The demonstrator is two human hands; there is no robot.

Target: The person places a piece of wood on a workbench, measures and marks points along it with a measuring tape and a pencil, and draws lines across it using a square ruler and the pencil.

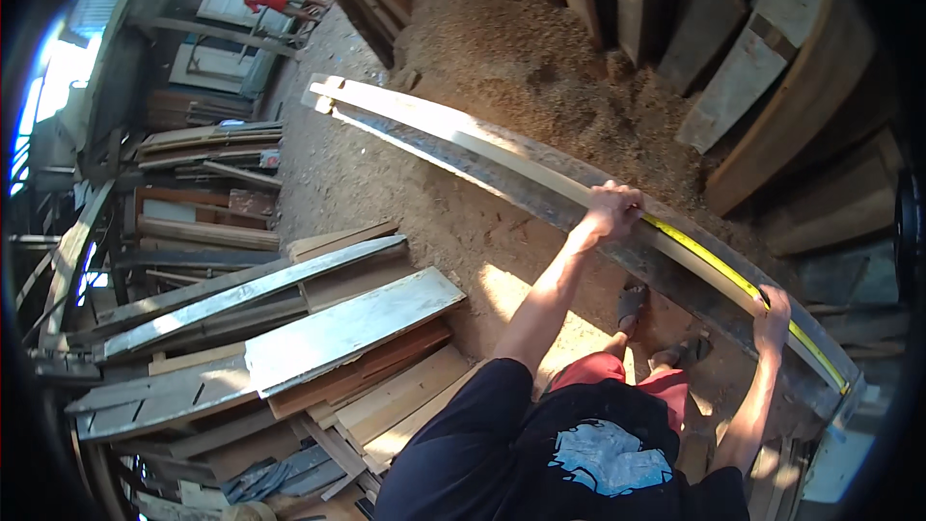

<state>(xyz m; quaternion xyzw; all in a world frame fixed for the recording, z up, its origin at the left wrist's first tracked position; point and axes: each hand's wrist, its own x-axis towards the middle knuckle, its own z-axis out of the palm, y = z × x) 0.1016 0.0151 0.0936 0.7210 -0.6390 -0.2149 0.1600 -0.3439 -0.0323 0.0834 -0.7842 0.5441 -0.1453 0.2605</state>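
— Standing on a sawdust floor (482, 48), what do you have in front of you?

— I lean over a long pale board (482, 140) that lies on a darker beam (540, 203) and runs from upper left to lower right. Stacked planks (289, 328) lie to my left.

— And the yellow strip?

— That is a tape measure (733, 275), stretched flat along the board between my hands and past the right one.

— How do your hands sit?

— My left hand (612, 212) is curled over the board's edge, pinning the tape. My right hand (772, 314) presses the tape lower down; its fingers seem closed, though I cannot tell for sure.
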